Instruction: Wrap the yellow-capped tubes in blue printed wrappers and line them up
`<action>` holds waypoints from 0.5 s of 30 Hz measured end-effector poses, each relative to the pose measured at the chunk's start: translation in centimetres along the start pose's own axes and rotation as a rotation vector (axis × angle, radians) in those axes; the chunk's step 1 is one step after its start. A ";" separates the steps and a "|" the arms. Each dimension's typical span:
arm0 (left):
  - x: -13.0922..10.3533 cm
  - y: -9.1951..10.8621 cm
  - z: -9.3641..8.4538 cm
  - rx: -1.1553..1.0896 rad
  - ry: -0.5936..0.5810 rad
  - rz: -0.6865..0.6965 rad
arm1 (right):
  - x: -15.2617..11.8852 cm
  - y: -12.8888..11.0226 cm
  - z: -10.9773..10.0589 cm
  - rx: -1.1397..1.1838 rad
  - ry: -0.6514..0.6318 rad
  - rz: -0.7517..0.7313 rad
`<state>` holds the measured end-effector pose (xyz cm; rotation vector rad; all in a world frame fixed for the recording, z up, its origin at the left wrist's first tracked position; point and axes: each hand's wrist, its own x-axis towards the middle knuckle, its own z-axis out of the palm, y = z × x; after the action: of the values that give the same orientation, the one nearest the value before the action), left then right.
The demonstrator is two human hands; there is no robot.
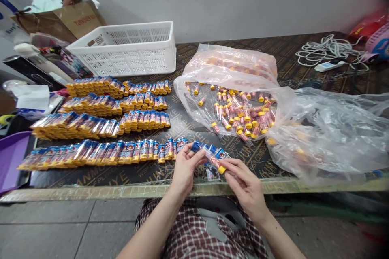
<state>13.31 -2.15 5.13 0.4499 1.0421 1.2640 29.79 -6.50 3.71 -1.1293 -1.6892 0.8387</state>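
Observation:
Between my two hands, above the front of the table, is a small clear tube (215,162) with a yellow cap and pink-and-white contents. My left hand (186,166) pinches a blue printed sleeve (197,147) at the tube's upper left end; how far the sleeve covers the tube I cannot tell. The fingers of my right hand (245,184) close on the yellow-capped end. Under and behind the tube lie several loose blue sleeves (223,154). Left of my hands, finished-looking blue-and-yellow tubes (133,151) stand in rows.
A clear plastic bag (200,77) spills many yellow-capped tubes (240,113) at the middle right. More crumpled plastic (331,129) lies to its right. At the back stand a white basket (130,54) and a cardboard box (79,20). A white cable (330,50) is coiled at far right.

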 end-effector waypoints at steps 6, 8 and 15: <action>-0.8 0.0 0.1 0.145 -0.233 -0.224 | 0.4 0.7 0.2 -0.089 0.014 -0.071; -1.2 -0.2 0.1 0.194 -0.298 -0.267 | 0.6 0.7 0.2 -0.083 0.002 -0.092; -1.9 -0.7 0.4 0.258 -0.322 -0.313 | 0.5 0.9 -0.1 0.059 -0.193 -0.090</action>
<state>14.10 -4.02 5.54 0.6368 0.9581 0.7529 30.10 -5.76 3.12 -0.9500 -1.8456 0.9589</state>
